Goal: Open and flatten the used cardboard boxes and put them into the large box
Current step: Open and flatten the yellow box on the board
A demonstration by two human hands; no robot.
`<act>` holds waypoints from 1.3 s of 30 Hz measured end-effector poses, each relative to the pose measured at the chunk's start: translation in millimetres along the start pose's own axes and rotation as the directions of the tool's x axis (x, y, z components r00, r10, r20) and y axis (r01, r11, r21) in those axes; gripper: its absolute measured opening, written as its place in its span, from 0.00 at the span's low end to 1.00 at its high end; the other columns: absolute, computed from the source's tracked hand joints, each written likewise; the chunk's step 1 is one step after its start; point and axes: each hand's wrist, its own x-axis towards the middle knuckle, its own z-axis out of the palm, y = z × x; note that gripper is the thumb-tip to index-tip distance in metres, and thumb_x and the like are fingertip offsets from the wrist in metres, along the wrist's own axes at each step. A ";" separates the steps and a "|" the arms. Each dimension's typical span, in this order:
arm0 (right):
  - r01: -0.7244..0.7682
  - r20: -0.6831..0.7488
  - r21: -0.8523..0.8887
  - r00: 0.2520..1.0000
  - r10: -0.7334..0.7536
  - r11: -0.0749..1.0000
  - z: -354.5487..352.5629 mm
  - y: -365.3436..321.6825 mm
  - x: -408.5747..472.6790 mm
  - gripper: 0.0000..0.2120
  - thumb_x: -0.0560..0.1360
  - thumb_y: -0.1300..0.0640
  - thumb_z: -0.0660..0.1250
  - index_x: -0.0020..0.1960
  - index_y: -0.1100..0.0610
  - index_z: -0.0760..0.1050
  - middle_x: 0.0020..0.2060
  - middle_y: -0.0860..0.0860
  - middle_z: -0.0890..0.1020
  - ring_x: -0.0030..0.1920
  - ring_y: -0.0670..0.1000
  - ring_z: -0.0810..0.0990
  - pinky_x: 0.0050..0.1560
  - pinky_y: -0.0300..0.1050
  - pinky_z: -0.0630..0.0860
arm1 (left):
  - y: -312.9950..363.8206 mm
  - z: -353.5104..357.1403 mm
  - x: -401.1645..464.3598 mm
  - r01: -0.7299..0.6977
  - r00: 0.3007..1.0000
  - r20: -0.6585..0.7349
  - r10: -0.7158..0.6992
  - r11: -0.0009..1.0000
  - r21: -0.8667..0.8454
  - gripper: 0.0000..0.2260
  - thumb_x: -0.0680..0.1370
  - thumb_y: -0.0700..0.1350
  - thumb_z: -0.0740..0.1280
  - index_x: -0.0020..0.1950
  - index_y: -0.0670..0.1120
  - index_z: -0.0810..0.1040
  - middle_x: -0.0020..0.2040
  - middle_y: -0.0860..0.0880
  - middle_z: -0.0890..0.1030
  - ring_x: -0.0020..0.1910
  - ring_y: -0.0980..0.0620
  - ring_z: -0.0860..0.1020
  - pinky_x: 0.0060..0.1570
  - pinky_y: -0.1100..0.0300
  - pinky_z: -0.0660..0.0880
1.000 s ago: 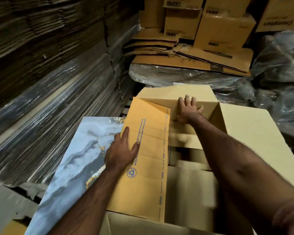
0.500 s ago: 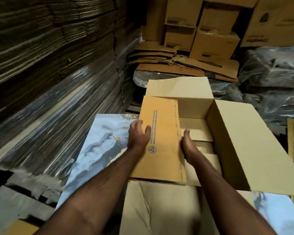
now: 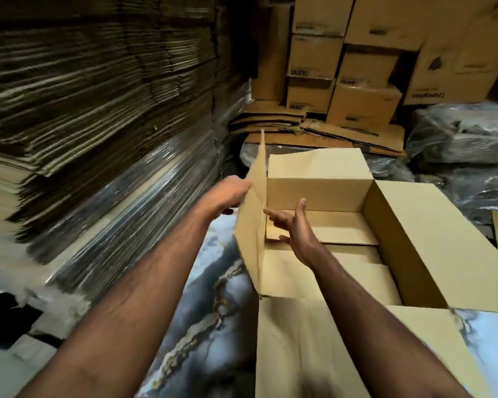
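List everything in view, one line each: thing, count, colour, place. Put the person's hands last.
large box: one, tan, open, centre right, on the marbled surface.
left flap: one, tan, stands nearly upright at the large box's left side.
flattened pieces: several, tan, lying inside the large box.
marbled surface: one, grey-blue with gold veins, under the large box.
cardboard sheets: tall stacks, brown, left; lower part wrapped in clear plastic.
stacked boxes: several, tan, far back.
flat cartons: a pile, brown, below the stacked boxes.
plastic bundles: several, grey, right rear.
left hand: one, at the left flap's outer face.
right hand: one, fingers spread, over the large box.
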 end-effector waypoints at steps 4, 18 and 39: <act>-0.046 -0.157 -0.135 0.987 0.025 0.990 -18.9 27.0 -3.4 0.39 0.81 0.36 0.35 0.63 0.56 0.79 0.60 0.54 0.80 0.62 0.52 0.75 0.66 0.52 0.66 | -33.0 -24.0 3.2 0.205 0.953 -0.302 -0.035 0.807 0.553 0.16 0.78 0.39 0.60 0.64 0.40 0.75 0.62 0.38 0.78 0.61 0.39 0.77 0.55 0.51 0.75; -0.226 -0.295 -0.802 0.955 -0.038 0.553 -137.8 85.9 -21.3 0.19 0.81 0.52 0.63 0.66 0.62 0.75 0.62 0.57 0.80 0.61 0.57 0.78 0.56 0.43 0.71 | -118.8 136.7 67.7 0.461 0.881 0.039 -0.471 0.874 0.154 0.63 0.54 0.80 0.60 0.78 0.42 0.60 0.76 0.41 0.66 0.72 0.39 0.67 0.71 0.46 0.66; -0.246 -0.222 -0.941 0.967 0.127 0.233 -143.8 69.8 -33.3 0.43 0.77 0.36 0.63 0.81 0.51 0.43 0.79 0.61 0.45 0.79 0.63 0.49 0.75 0.59 0.60 | -75.9 136.8 45.9 0.210 0.941 -0.095 -0.326 0.778 -0.592 0.12 0.79 0.44 0.67 0.60 0.40 0.80 0.51 0.41 0.84 0.54 0.39 0.82 0.59 0.43 0.78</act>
